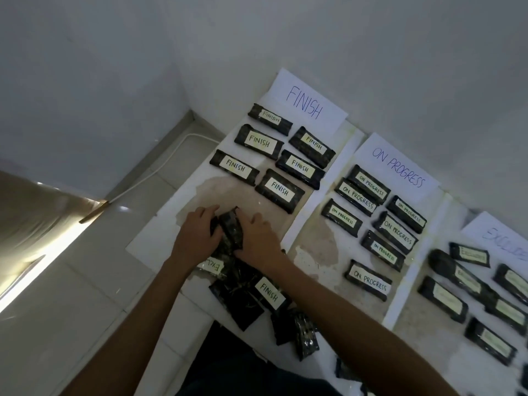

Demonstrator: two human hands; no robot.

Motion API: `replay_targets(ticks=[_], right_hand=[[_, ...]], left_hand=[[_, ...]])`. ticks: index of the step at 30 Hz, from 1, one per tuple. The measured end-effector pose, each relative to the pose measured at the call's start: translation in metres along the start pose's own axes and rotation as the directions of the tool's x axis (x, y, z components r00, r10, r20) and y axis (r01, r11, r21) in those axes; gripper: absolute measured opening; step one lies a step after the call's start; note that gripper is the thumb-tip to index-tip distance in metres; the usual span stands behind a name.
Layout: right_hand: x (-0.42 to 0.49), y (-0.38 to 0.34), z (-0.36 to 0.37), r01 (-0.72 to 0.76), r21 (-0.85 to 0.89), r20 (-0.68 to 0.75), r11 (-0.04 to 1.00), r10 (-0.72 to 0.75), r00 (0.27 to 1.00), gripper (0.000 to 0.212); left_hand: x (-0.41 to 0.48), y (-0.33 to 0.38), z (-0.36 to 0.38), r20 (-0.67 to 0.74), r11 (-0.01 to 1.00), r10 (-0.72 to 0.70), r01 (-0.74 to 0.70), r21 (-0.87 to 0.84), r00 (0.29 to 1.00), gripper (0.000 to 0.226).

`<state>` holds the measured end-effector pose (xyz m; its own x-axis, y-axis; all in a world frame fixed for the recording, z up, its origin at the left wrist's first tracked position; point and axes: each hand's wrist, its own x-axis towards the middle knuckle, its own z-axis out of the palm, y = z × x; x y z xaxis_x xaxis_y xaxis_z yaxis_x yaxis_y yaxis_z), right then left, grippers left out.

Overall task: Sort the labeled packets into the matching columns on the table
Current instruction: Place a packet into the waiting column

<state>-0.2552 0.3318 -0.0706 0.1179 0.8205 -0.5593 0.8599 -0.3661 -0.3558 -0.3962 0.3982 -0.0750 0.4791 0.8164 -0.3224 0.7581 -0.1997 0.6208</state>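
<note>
A dark packet (pixel 231 230) with its label hidden lies between my two hands at the near end of the FINISH column. My left hand (pixel 197 234) presses its left side and my right hand (pixel 258 238) covers its right side. Below them sits a pile of unsorted packets (pixel 245 298), one labelled FINISH (pixel 270 291) and one reading EXCL (pixel 213 265). Header sheets read FINISH (pixel 305 105), ON PROGRESS (pixel 398 170) and, blurred at the right edge, a third header (pixel 497 238). Several labelled packets lie in each column.
The table (pixel 228 190) stands against a white wall in a corner. A white cable (pixel 160 170) runs along the tiled floor (pixel 85 281) at the left. White strips (pixel 323 192) divide the columns. More dark packets (pixel 305 335) lie near the table's front edge.
</note>
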Motion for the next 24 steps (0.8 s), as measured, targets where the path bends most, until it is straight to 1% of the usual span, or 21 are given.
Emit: replay_targets(ticks=[3,4,6,7,8,9,10,11,12,13,15,16,19,21,22,23,24], right_hand=[[-0.002,-0.002,0.005,-0.024,-0.044,-0.038,0.999,0.023,0.999,0.091],[-0.001,-0.002,0.006,-0.032,-0.042,-0.038,0.999,0.030,0.999,0.087],[0.002,-0.003,0.002,-0.033,-0.050,-0.096,0.998,0.028,0.995,0.069],[0.003,-0.002,-0.001,-0.047,-0.033,-0.146,0.998,0.042,0.988,0.057],[0.003,0.000,-0.006,-0.074,0.026,-0.168,0.997,0.077,0.983,0.049],[0.004,0.004,-0.013,-0.106,0.131,-0.156,0.986,0.126,0.980,0.047],[0.002,0.009,-0.020,-0.147,0.278,-0.114,0.949,0.184,0.976,0.048],[0.000,0.017,-0.028,-0.185,0.441,-0.050,0.878,0.229,0.972,0.047],[-0.004,0.024,-0.034,-0.211,0.587,0.023,0.782,0.244,0.969,0.044],[-0.009,0.031,-0.039,-0.224,0.692,0.087,0.686,0.229,0.970,0.041],[-0.022,0.039,-0.045,-0.219,0.811,0.149,0.542,0.169,0.974,0.041],[-0.028,0.042,-0.046,-0.211,0.840,0.157,0.501,0.148,0.976,0.043],[-0.042,0.049,-0.050,-0.202,0.877,0.171,0.436,0.108,0.979,0.047],[-0.051,0.053,-0.052,-0.199,0.885,0.168,0.420,0.110,0.980,0.042],[-0.056,0.054,-0.052,-0.193,0.886,0.156,0.422,0.121,0.980,0.036],[-0.063,0.053,-0.051,-0.179,0.877,0.132,0.445,0.136,0.982,0.029],[-0.069,0.052,-0.049,-0.162,0.868,0.101,0.469,0.152,0.983,0.024]], left_hand=[[-0.007,0.002,0.000,-0.024,1.000,-0.004,0.004,-0.012,1.000,0.047],[-0.009,0.004,-0.001,-0.033,1.000,-0.006,0.005,-0.027,0.999,0.048],[-0.012,0.009,-0.003,-0.048,0.998,-0.014,0.011,-0.064,0.999,0.048],[-0.013,0.013,-0.003,-0.054,0.997,-0.020,0.016,-0.081,0.998,0.048],[-0.015,0.017,-0.003,-0.056,0.995,-0.024,0.019,-0.096,0.998,0.048],[-0.017,0.021,-0.002,-0.054,0.994,-0.023,0.017,-0.109,0.998,0.049],[-0.019,0.026,-0.001,-0.047,0.992,-0.023,0.017,-0.129,0.999,0.049],[-0.021,0.031,0.001,-0.037,0.988,-0.026,0.020,-0.155,0.999,0.050],[-0.022,0.036,0.002,-0.025,0.982,-0.034,0.028,-0.189,0.999,0.050],[-0.024,0.042,0.004,-0.015,0.973,-0.046,0.041,-0.229,0.999,0.050],[-0.027,0.054,0.007,0.029,0.938,-0.097,0.101,-0.331,0.995,0.050],[-0.027,0.059,0.008,0.064,0.914,-0.125,0.140,-0.382,0.990,0.050],[-0.025,0.070,0.012,0.138,0.859,-0.164,0.210,-0.467,0.977,0.052],[-0.023,0.075,0.014,0.172,0.799,-0.195,0.258,-0.544,0.966,0.052],[-0.023,0.078,0.015,0.194,0.771,-0.199,0.276,-0.574,0.961,0.049],[-0.024,0.081,0.016,0.206,0.767,-0.186,0.273,-0.580,0.961,0.045],[-0.026,0.085,0.018,0.203,0.791,-0.155,0.245,-0.561,0.967,0.042]])
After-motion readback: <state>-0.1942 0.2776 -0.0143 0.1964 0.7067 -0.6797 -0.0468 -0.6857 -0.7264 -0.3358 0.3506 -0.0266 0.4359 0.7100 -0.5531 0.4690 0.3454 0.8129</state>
